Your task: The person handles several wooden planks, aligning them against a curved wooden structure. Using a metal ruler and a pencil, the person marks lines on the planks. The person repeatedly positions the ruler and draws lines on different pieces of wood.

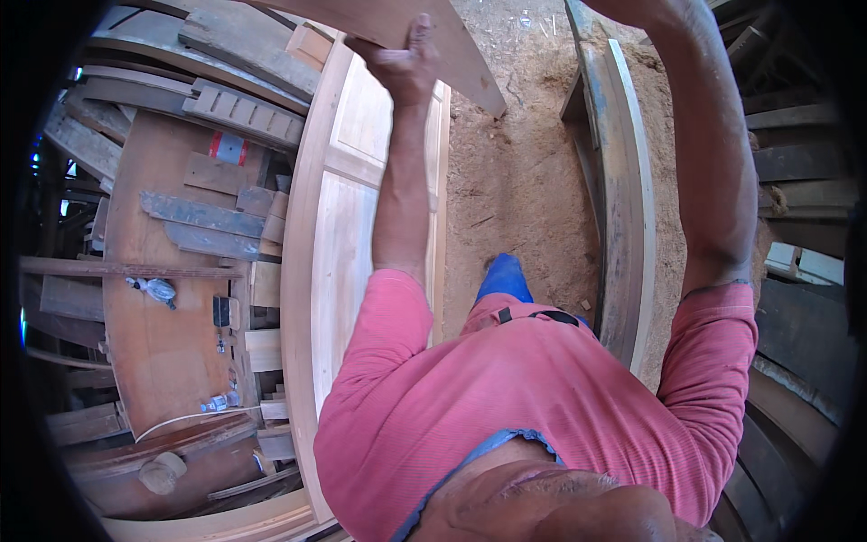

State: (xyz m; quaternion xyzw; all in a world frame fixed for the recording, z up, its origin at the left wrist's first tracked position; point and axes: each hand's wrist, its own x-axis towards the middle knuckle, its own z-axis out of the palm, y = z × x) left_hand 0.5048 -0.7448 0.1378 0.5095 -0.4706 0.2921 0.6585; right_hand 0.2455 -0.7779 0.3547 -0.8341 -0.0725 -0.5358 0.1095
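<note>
At the top of the head view, my left hand (404, 68) grips the edge of a wide, smooth wooden board (456, 56), its thumb lying along the wood. The board slants across the upper middle, and its far part runs out of the picture. Under my left forearm lies a pale wooden panelled door (348, 217) with a raised frame. My right arm reaches up and forward; only part of my right hand (637, 11) shows at the top edge, its fingers cut off from sight.
A long narrow plank bench (617, 199) runs along my right side. Bare brown dirt floor (515, 199) lies between it and the door. To the left, a brown wooden sheet (172, 361) carries offcuts and a clear plastic bottle (219, 401). Stacked timber (799, 163) lines the far right.
</note>
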